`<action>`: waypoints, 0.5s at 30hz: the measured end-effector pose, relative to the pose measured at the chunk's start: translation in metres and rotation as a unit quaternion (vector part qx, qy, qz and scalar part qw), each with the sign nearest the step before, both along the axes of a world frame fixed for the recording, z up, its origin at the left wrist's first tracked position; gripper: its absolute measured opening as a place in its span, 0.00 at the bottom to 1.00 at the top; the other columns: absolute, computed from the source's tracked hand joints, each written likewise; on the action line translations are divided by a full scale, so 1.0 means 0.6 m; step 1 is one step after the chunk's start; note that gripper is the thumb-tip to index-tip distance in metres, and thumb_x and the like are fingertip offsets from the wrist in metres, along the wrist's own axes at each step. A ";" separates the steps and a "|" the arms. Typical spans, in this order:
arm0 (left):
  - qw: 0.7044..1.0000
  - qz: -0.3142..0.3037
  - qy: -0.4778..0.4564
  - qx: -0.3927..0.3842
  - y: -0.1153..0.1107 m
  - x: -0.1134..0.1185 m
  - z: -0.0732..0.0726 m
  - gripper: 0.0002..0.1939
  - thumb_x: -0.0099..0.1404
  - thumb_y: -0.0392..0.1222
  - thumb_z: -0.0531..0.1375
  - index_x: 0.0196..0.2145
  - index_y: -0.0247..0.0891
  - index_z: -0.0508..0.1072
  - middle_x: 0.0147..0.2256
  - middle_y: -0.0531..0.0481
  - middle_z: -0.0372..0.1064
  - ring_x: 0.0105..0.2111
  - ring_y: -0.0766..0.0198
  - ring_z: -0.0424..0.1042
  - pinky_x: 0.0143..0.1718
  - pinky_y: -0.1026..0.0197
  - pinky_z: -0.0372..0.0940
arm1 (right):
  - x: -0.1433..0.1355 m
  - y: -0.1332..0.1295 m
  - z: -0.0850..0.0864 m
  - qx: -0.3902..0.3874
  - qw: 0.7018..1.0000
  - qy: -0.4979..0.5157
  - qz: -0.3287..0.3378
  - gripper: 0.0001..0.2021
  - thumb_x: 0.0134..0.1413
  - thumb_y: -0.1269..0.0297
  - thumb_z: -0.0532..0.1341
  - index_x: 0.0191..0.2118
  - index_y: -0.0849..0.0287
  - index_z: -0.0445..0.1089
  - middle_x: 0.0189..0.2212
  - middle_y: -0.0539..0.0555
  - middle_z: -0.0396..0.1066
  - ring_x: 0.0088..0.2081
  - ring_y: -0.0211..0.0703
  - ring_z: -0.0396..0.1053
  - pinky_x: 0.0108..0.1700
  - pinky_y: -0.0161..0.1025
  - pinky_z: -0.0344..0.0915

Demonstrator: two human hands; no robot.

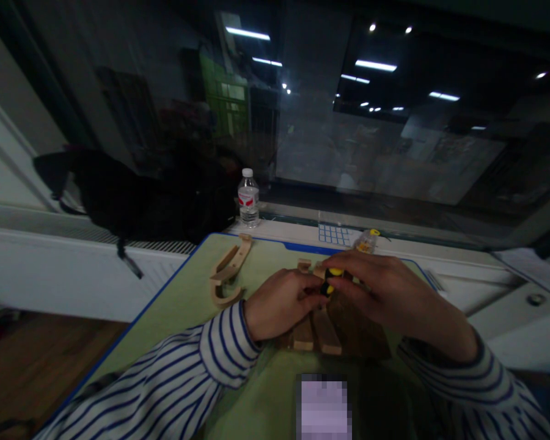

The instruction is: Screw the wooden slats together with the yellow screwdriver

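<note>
My right hand is closed, thumb and fingers gripping a small black-and-yellow screwdriver, of which only part of the handle shows. From the other side my left hand comes in with thumb and forefinger pinched close against the tool's lower end; what lies between those fingertips is hidden. Beneath both hands lies a dark brown wooden board with lighter wooden strips on it. A hook-shaped wooden piece rests apart, to the left of my left hand.
The green table has a blue edge. Behind it, on the sill, stand a water bottle and a small clear bag with a yellow top. A black bag sits at left. A blurred pale rectangle is in front.
</note>
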State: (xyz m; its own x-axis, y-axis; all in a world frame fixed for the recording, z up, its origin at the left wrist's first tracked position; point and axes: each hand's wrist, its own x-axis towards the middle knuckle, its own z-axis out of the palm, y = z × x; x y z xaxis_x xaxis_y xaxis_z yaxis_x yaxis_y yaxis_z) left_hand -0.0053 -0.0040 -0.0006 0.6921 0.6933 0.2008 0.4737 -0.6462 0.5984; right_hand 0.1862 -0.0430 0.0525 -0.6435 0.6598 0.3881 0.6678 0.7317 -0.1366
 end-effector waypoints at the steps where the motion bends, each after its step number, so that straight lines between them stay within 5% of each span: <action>1: 1.000 -0.003 -0.001 0.000 0.000 0.000 0.000 0.09 0.64 0.40 0.56 0.39 0.40 0.75 0.33 0.52 0.73 0.33 0.64 0.70 0.35 0.64 0.60 | 0.000 0.001 0.000 0.001 1.000 0.001 0.000 0.13 0.62 0.67 0.53 0.51 0.58 0.64 0.47 0.55 0.71 0.47 0.42 0.69 0.49 0.42 0.66; 15: 1.000 -0.008 0.000 0.001 0.001 0.000 -0.002 0.10 0.64 0.41 0.55 0.38 0.39 0.75 0.35 0.50 0.74 0.36 0.63 0.71 0.39 0.63 0.62 | 0.000 0.000 -0.002 -0.002 1.000 0.003 -0.011 0.12 0.61 0.66 0.55 0.50 0.58 0.65 0.46 0.53 0.71 0.46 0.40 0.69 0.48 0.40 0.66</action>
